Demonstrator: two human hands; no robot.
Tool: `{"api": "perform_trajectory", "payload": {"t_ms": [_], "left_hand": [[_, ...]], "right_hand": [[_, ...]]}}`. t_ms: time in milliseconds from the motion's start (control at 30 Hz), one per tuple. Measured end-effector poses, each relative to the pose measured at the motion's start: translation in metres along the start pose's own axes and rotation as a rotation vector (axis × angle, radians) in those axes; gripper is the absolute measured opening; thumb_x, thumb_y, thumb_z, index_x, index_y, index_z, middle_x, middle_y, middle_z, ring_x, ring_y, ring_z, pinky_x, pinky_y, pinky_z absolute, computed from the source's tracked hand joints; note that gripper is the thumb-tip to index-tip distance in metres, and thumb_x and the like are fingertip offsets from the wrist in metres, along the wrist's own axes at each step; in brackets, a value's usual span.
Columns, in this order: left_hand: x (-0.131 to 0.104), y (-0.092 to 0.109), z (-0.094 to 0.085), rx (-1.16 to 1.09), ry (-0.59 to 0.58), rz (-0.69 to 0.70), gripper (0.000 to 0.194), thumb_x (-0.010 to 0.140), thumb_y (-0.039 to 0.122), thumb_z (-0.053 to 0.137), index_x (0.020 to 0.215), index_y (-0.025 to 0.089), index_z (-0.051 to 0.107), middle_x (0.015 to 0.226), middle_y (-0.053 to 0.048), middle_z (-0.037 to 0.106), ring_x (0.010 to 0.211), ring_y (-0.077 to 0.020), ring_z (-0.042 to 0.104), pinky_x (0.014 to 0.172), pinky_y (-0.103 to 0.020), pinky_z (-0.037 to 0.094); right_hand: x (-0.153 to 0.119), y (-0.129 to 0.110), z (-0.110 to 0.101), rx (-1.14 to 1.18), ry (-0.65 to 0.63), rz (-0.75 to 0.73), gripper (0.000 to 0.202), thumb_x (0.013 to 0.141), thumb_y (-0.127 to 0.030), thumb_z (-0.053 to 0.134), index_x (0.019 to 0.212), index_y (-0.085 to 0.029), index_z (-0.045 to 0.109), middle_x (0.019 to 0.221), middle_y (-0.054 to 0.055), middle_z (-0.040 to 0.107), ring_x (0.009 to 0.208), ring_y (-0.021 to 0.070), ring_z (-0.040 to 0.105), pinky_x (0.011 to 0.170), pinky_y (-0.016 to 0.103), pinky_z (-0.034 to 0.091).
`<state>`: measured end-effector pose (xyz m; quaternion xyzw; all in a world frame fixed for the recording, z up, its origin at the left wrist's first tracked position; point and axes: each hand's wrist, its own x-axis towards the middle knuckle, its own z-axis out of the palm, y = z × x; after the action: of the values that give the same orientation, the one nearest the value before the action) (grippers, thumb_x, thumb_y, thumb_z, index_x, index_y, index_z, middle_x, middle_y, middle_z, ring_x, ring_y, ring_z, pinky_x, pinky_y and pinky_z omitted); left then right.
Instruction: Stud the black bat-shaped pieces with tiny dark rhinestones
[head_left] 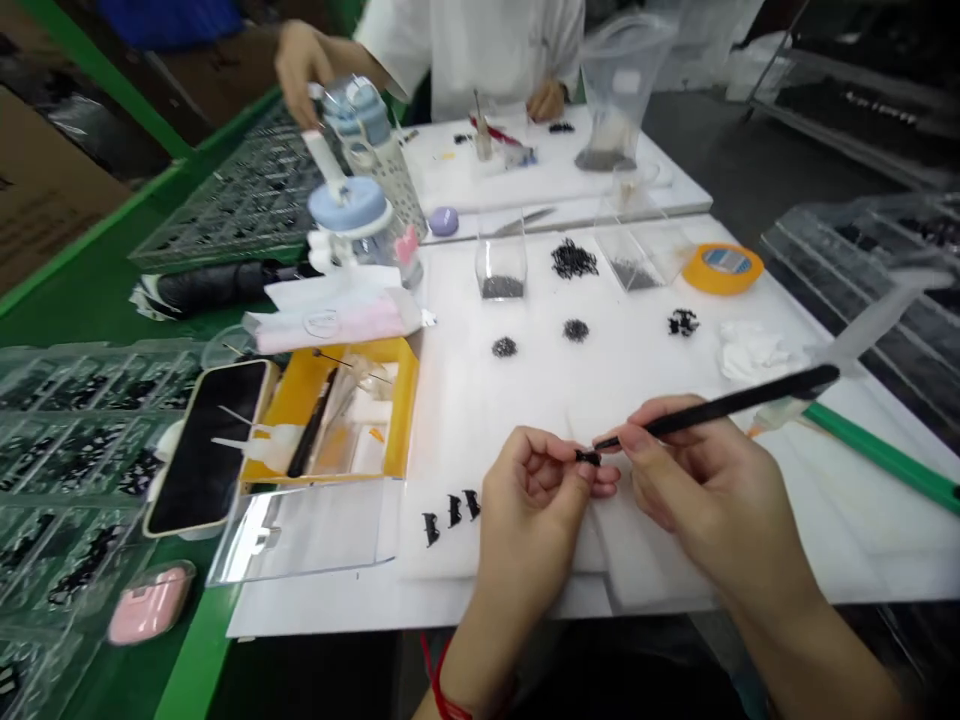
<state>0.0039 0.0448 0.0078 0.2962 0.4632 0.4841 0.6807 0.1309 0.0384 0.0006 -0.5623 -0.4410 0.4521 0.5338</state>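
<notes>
Between the thumb and fingers of my left hand (536,510) is a small black part (588,457), pinched just above the white work surface. My right hand (705,490) is closed round black tweezers (742,393), whose tip reaches the small black part; whether it grips anything there is too small to tell. Left of my left hand lie several black parts (454,510) in a slanting row. Farther up the surface are two little heaps of dark tiny pieces (505,347), a pile of black pieces (574,258) and a small black cluster (682,322).
A yellow tray (411,400) of tools and a phone (212,445) lie to the left, with a clear lid (307,530) in front. Orange tape (722,268), crumpled tissue (757,350) and a green-handled tool (885,455) are at right. Across the table a co-worker's hand (300,70) is by a bottle (375,140).
</notes>
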Motion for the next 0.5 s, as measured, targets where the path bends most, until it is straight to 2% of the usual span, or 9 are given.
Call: {"api": "perform_trajectory", "payload": {"t_ms": [67, 133, 200, 300, 400, 433, 500], "left_hand": [[-0.001, 0.0, 0.0, -0.014, 0.01, 0.003, 0.017, 0.079, 0.002, 0.061, 0.081, 0.015, 0.05, 0.074, 0.001, 0.066, 0.064, -0.0098, 0.069, 0.064, -0.019, 0.056], [-0.001, 0.0, -0.001, -0.031, 0.009, -0.002, 0.015, 0.078, 0.003, 0.061, 0.085, 0.014, 0.053, 0.074, 0.002, 0.064, 0.065, -0.0111, 0.069, 0.064, -0.02, 0.056], [-0.002, 0.0, -0.002, -0.048, -0.008, -0.022, 0.011, 0.078, 0.003, 0.059, 0.084, 0.012, 0.057, 0.072, 0.0, 0.064, 0.066, -0.0132, 0.07, 0.065, -0.022, 0.056], [-0.003, 0.001, -0.006, -0.079, -0.036, -0.061, 0.006, 0.079, 0.005, 0.059, 0.081, 0.01, 0.059, 0.068, -0.003, 0.066, 0.069, -0.0159, 0.071, 0.069, -0.026, 0.057], [-0.004, 0.002, -0.008, -0.117, -0.054, -0.076, 0.005, 0.079, 0.009, 0.063, 0.083, 0.009, 0.06, 0.073, -0.006, 0.068, 0.073, -0.0181, 0.072, 0.073, -0.029, 0.057], [-0.004, 0.002, -0.008, -0.129, -0.061, -0.075, 0.006, 0.078, 0.01, 0.065, 0.083, 0.009, 0.061, 0.077, -0.007, 0.069, 0.075, -0.0189, 0.072, 0.074, -0.029, 0.056], [-0.004, 0.002, -0.009, -0.152, -0.074, -0.072, 0.007, 0.077, 0.012, 0.066, 0.083, 0.009, 0.062, 0.086, -0.01, 0.07, 0.08, -0.021, 0.072, 0.075, -0.03, 0.057]], "right_hand": [[-0.003, 0.002, -0.003, -0.013, 0.006, 0.014, 0.025, 0.082, -0.038, 0.066, 0.096, -0.019, 0.056, 0.052, -0.004, 0.046, 0.037, 0.0046, 0.035, 0.033, 0.017, 0.029], [-0.006, 0.0, -0.009, -0.13, 0.017, -0.036, 0.029, 0.082, -0.041, 0.065, 0.1, -0.019, 0.058, 0.057, -0.002, 0.052, 0.037, 0.0055, 0.037, 0.032, 0.018, 0.03], [-0.006, -0.008, -0.015, -0.303, 0.03, -0.144, 0.028, 0.083, -0.042, 0.063, 0.1, -0.02, 0.061, 0.075, 0.003, 0.063, 0.04, 0.0052, 0.043, 0.034, 0.018, 0.036], [0.008, -0.03, -0.016, -0.454, -0.036, -0.257, 0.024, 0.083, -0.042, 0.063, 0.098, -0.023, 0.063, 0.097, 0.005, 0.066, 0.046, 0.0042, 0.048, 0.04, 0.017, 0.043], [0.04, -0.049, 0.0, -0.352, -0.159, -0.176, 0.029, 0.081, -0.045, 0.064, 0.098, -0.022, 0.061, 0.096, 0.005, 0.066, 0.047, 0.0049, 0.048, 0.041, 0.018, 0.043], [0.053, -0.052, 0.009, -0.315, -0.186, -0.149, 0.03, 0.082, -0.047, 0.063, 0.098, -0.021, 0.059, 0.098, 0.005, 0.066, 0.047, 0.0046, 0.048, 0.042, 0.019, 0.044], [0.079, -0.05, 0.027, -0.287, -0.236, -0.095, 0.03, 0.081, -0.043, 0.063, 0.096, -0.019, 0.056, 0.087, 0.004, 0.066, 0.044, 0.0051, 0.046, 0.042, 0.02, 0.042]]}}
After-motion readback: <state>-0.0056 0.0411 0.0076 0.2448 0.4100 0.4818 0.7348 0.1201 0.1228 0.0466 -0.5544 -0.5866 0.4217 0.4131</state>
